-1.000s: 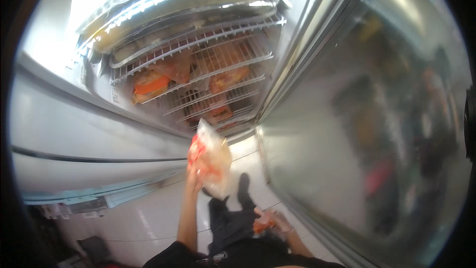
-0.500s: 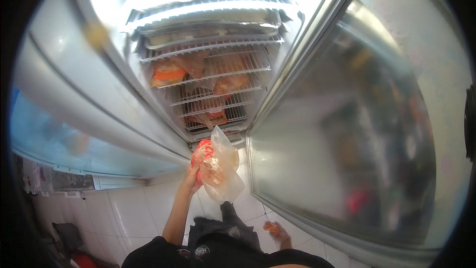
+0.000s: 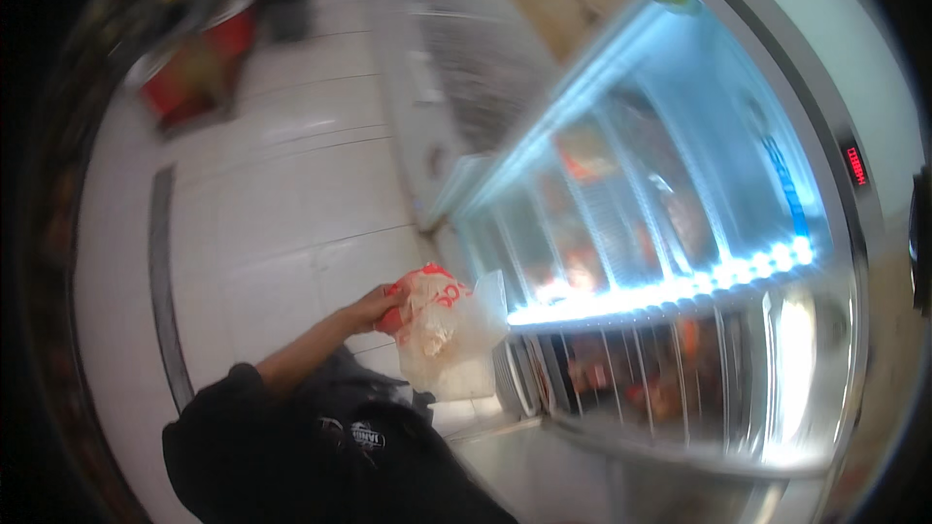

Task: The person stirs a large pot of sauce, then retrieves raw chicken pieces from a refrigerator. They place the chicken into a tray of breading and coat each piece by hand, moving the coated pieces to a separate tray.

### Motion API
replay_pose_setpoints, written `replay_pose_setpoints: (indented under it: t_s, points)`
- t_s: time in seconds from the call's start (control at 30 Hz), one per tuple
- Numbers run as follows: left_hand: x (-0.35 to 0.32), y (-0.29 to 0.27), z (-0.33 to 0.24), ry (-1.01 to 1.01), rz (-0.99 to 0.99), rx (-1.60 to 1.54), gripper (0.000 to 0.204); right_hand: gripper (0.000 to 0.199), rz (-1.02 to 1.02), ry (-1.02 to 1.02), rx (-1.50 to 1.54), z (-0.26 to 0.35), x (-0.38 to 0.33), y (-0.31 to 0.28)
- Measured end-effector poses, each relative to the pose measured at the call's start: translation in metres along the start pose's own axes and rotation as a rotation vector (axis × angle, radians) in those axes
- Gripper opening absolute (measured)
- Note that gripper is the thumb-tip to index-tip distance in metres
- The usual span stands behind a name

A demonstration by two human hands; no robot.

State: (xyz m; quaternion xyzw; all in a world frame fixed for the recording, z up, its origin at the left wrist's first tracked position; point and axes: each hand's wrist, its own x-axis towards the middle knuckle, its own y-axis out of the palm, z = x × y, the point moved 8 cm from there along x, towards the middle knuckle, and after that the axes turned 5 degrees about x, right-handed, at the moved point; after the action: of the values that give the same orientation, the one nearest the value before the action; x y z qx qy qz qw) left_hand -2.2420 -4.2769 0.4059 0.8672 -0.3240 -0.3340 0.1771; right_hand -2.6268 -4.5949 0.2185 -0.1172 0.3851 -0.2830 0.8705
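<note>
the view has swung away from the open fridge shelves it faced a moment ago; the fridge (image 3: pixel 670 233) now lies to the right, lit by a white light strip, and pale floor tiles (image 3: pixel 291 204) fill the left. the left hand (image 3: pixel 374 309), fingers closed, has kept its grip on the top of a clear bag (image 3: pixel 442 335) with red print, beside the fridge. the bag is not shelved. the right hand is out of view.

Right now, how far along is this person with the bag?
Done: the bag is out of the fridge, gripped in the left hand. In hand: carrying it beside the lit shelves. Left: the bag is not set down anywhere yet. The right hand is out of view.
</note>
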Motion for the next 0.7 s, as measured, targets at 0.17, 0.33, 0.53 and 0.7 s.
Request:
replay_pose_setpoints:
  t_s: [0.17, 0.33, 0.53, 0.7]
  points:
    - [-0.181, -0.238, -0.03, 0.193, -0.352, -0.2, 0.056, 0.036, 0.442, -0.208, -0.287, 0.104, -0.049, 0.258]
    - [-0.258, -0.355, -0.054, 0.41, -0.448, -0.342, 0.05, 0.033, 0.518, -0.448, -0.526, 0.185, -0.092, 0.396]
    - [-0.312, -0.409, -0.095, 0.477, -0.313, -0.36, 0.052, 0.03, 0.458, -0.646, -0.742, 0.252, -0.137, 0.525]
    - [-0.439, -0.496, -0.111, 0.672, -0.275, -0.488, 0.056, 0.028, 0.373, -0.791, -0.922, 0.298, -0.174, 0.646]
